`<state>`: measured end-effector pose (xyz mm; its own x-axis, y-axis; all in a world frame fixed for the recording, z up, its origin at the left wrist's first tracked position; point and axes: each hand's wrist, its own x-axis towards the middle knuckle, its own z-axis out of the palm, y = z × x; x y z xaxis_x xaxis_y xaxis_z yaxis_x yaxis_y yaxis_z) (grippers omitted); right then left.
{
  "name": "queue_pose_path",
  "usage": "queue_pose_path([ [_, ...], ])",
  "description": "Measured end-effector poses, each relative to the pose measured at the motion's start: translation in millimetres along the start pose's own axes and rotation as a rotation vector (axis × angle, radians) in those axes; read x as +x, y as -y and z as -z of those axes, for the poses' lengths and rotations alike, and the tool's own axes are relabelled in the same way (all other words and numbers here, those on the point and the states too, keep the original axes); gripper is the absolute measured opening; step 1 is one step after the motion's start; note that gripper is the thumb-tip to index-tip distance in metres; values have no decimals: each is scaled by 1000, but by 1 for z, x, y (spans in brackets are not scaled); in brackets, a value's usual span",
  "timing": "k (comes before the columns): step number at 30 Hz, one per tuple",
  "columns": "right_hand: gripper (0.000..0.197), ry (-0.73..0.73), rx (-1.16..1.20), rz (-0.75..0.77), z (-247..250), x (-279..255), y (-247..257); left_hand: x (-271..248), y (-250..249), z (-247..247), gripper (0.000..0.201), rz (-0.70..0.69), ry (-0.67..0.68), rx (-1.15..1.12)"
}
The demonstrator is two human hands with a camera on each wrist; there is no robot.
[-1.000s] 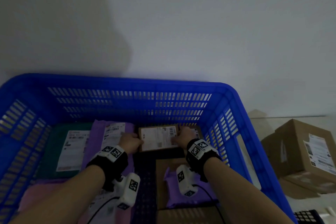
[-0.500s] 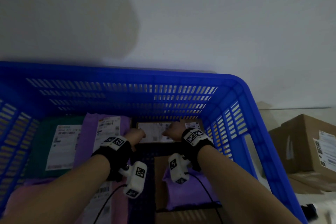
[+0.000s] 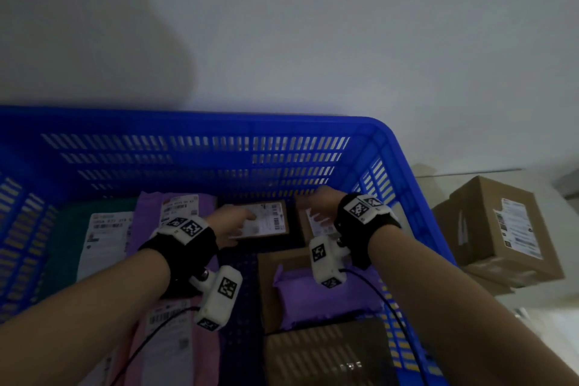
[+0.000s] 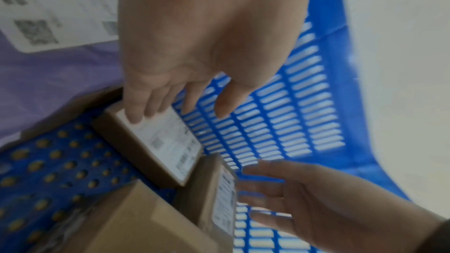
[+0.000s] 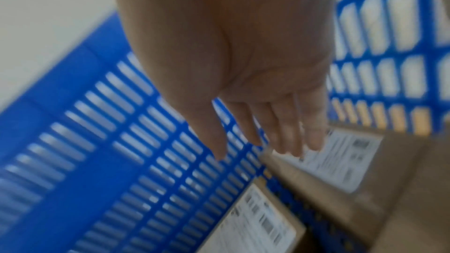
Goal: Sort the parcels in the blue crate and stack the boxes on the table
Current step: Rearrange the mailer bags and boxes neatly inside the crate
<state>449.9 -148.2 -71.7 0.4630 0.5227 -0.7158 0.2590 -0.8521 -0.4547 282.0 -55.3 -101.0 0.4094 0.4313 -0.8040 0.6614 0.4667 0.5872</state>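
Observation:
In the blue crate (image 3: 219, 122), a flat brown box (image 3: 266, 221) with a white label lies near the far wall. My left hand (image 3: 239, 222) is open, and its straight fingers (image 4: 136, 114) touch the near end of that label. A second brown box (image 3: 316, 224) stands in the crate's far right corner, label facing up and inward. My right hand (image 3: 319, 197) hovers open over it, fingers (image 5: 287, 141) straight above its top edge and holding nothing. The left wrist view shows the right hand (image 4: 292, 189) beside that second box (image 4: 219, 199).
Purple mailers (image 3: 150, 207) (image 3: 322, 294) and a green mailer (image 3: 62, 229) lie in the crate, one purple mailer on a larger brown box (image 3: 272, 273). A dark box (image 3: 329, 354) sits nearest me. Outside, to the right, cardboard boxes (image 3: 501, 229) stand stacked on the table.
Both hands held the flat box by its ends before. They have let go; the right hand moved right to the corner box, and the left now lies flat on the label.

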Motion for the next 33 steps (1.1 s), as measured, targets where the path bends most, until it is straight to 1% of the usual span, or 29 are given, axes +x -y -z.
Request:
queue_pose_path([
  [1, 38, 2, -30, -29, 4, -11, -4, -6, 0, 1, 53, -7, 27, 37],
  [3, 24, -8, -85, -72, 11, -29, -16, -14, 0, 1, 45, -12, 59, 93],
  [6, 23, -39, -152, -129, 15, -61, -36, -24, 5, -1, 36, 5, 138, 170],
  [9, 37, -42, -247, -157, 7, -76, -58, -29, 19, -10, 38, 40, 193, 250],
  [10, 41, -34, -237, -175, 2, -80, -64, -30, 24, -15, 34, 53, 210, 268],
  [12, 47, -58, -198, -160, -7, -85, -71, -30, 33, -23, 24, 74, 221, 288],
  [14, 45, -102, -165, -155, -12, -83, -76, -32, 40, -31, 19, 96, 230, 319],
  [16, 33, -123, -154, -152, -17, -82, -78, -38, 46, -39, 19, 92, 240, 360],
  [17, 30, -140, -154, -133, -19, -80, -79, -41, 49, -43, 21, 89, 236, 362],
  [18, 31, -155, -139, -130, -21, -79, -80, -40, 52, -46, 24, 85, 234, 363],
  [20, 29, -146, -111, -132, -24, -74, -82, -41, 58, -52, 20, 82, 215, 332],
  [22, 38, -146, -158, -134, -25, -76, -83, -42, 64, -56, 22, 83, 179, 271],
  [23, 42, -149, -188, -151, -26, -76, -85, -43, 66, -56, 20, 72, 166, 252],
  [25, 39, -166, -276, -198, -26, -78, -91, -43, 70, -55, 16, 55, 139, 218],
  [26, 38, -179, -296, -195, -27, -81, -94, -43, 71, -54, 15, 44, 120, 192],
  [28, 46, -168, -286, -209, -28, -81, -99, -44, 72, -52, 10, 39, 119, 146],
  [29, 45, -171, -263, -207, -28, -81, -101, -46, 72, -51, 7, 44, 126, 127],
  [30, 35, -177, -228, -205, -29, -81, -100, -50, 71, -49, 2, 50, 138, 127],
  [31, 29, -195, -184, -194, -29, -81, -100, -54, 70, -47, 7, 39, 143, 128],
  [33, 26, -233, -51, -171, -29, -79, -97, -52, 70, -40, 35, -15, 110, 97],
])
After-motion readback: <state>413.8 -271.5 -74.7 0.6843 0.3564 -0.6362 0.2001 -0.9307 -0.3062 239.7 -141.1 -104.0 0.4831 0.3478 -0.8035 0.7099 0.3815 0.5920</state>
